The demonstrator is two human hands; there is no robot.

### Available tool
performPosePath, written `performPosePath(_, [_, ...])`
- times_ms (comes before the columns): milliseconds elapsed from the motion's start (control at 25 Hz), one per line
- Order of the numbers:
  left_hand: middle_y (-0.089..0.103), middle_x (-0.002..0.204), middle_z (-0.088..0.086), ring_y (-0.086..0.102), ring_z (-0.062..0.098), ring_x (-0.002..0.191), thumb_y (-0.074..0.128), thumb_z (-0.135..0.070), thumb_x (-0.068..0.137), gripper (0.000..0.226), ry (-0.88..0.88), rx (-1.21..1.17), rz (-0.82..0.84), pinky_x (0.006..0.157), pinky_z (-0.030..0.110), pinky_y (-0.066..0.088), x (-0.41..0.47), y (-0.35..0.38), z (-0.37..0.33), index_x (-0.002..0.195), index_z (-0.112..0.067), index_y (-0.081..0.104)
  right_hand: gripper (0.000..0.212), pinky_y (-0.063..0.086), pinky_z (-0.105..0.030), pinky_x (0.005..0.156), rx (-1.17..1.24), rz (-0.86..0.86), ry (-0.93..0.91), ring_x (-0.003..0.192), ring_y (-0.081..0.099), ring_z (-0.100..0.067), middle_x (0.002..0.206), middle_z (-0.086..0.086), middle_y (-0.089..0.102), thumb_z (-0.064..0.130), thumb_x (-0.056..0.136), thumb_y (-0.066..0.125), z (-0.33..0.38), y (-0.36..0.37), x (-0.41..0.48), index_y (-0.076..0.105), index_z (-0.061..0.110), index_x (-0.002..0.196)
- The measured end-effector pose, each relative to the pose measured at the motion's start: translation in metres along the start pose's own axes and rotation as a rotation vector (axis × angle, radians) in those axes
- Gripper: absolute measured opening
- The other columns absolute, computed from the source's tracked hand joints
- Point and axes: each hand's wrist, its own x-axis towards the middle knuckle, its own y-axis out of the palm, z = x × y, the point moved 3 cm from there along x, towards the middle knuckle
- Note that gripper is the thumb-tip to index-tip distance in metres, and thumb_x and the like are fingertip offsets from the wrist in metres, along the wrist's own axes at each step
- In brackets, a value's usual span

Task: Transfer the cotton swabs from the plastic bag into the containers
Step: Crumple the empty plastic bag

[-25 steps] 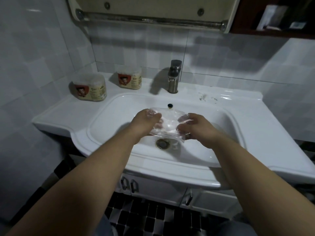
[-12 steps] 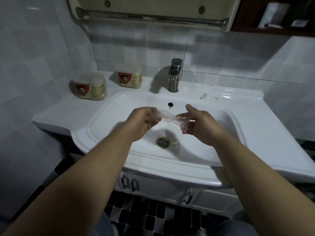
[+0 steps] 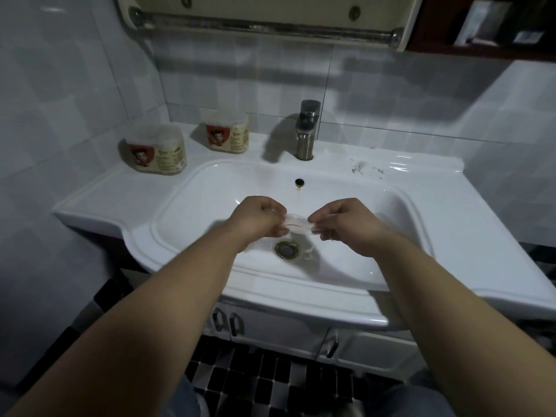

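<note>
- Fingers of the left hand are curled and pressed together on the left end of a clear, crumpled plastic bag.
- Fingers of the right hand are likewise closed, pinching the right end of the same bag.
- The bag is stretched between the two hands as a thin, flattened band, held in the air above the bowl of the white ceramic sink.
- Whether any cotton swabs are inside the bag cannot be told; the film is too blurred and folded.
- Directly below the bag, a round brass-coloured drain is seen at the bottom of the bowl.
- Two squat, translucent plastic containers with red-and-cream labels are stood on the white bench to the left of the bowl, well apart from the hands.
- The nearer container is placed towards the left wall; the farther container is set by the back wall, near a brushed-metal tap.
- Both containers appear filled with pale contents, though no single item can be made out.
- A small dark overflow hole is visible in the rear wall of the bowl, below the tap.
- Dark smudges are seen on the bench to the right of the tap.
</note>
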Motion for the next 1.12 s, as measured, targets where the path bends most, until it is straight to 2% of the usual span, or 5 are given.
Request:
performPosePath(280, [0.071, 0.094, 0.008, 0.074, 0.018, 0.075, 0.067, 0.002, 0.091, 0.014, 0.11, -0.014, -0.014, 0.078, 0.026, 0.061, 0.001, 0.001, 0.0, 0.092, -0.009, 0.075, 0.035, 0.052, -0.027, 0.065, 0.003, 0.258, -0.055, 0.07, 0.061, -0.022, 0.084, -0.015, 0.068, -0.02, 0.084, 0.061, -0.005, 0.019, -0.002, 0.078, 0.01, 0.08])
performPosePath(480, [0.073, 0.112, 0.008, 0.073, 0.018, 0.102, 0.079, -0.009, 0.084, 0.023, 0.181, 0.082, 0.102, 0.088, 0.031, 0.061, -0.001, 0.011, 0.0, 0.105, -0.016, 0.074, 0.023, 0.057, -0.027, 0.067, 0.033, 0.071, -0.129, 0.068, 0.068, -0.02, 0.093, -0.01, 0.065, -0.015, 0.083, 0.07, 0.001, 0.017, -0.002, 0.065, 0.005, 0.095])
performPosePath(600, [0.072, 0.103, 0.008, 0.073, 0.025, 0.098, 0.08, -0.026, 0.068, 0.031, 0.173, 0.126, 0.056, 0.09, 0.043, 0.061, 0.001, 0.011, 0.003, 0.096, -0.027, 0.067, 0.034, 0.058, -0.031, 0.071, 0.099, 0.118, -0.044, 0.081, 0.073, -0.021, 0.115, -0.011, 0.066, -0.004, 0.088, 0.073, -0.002, 0.018, -0.003, 0.065, 0.009, 0.118])
performPosePath(840, [0.07, 0.089, 0.005, 0.068, 0.014, 0.074, 0.082, -0.018, 0.085, 0.015, 0.193, 0.107, 0.014, 0.063, 0.027, 0.06, 0.001, 0.01, -0.004, 0.087, -0.016, 0.068, 0.019, 0.056, -0.029, 0.061, 0.061, 0.152, -0.016, 0.062, 0.065, -0.021, 0.072, -0.008, 0.066, -0.012, 0.089, 0.064, 0.002, 0.022, -0.004, 0.064, 0.007, 0.088])
performPosePath(1120, [0.079, 0.092, 0.0, 0.074, 0.017, 0.093, 0.076, -0.022, 0.09, 0.008, 0.229, 0.201, 0.195, 0.087, 0.037, 0.061, -0.006, 0.022, -0.005, 0.093, -0.017, 0.08, 0.019, 0.058, -0.036, 0.065, 0.085, -0.005, -0.08, 0.062, 0.062, -0.029, 0.068, -0.015, 0.061, -0.013, 0.092, 0.055, -0.001, 0.014, 0.002, 0.058, 0.003, 0.083])
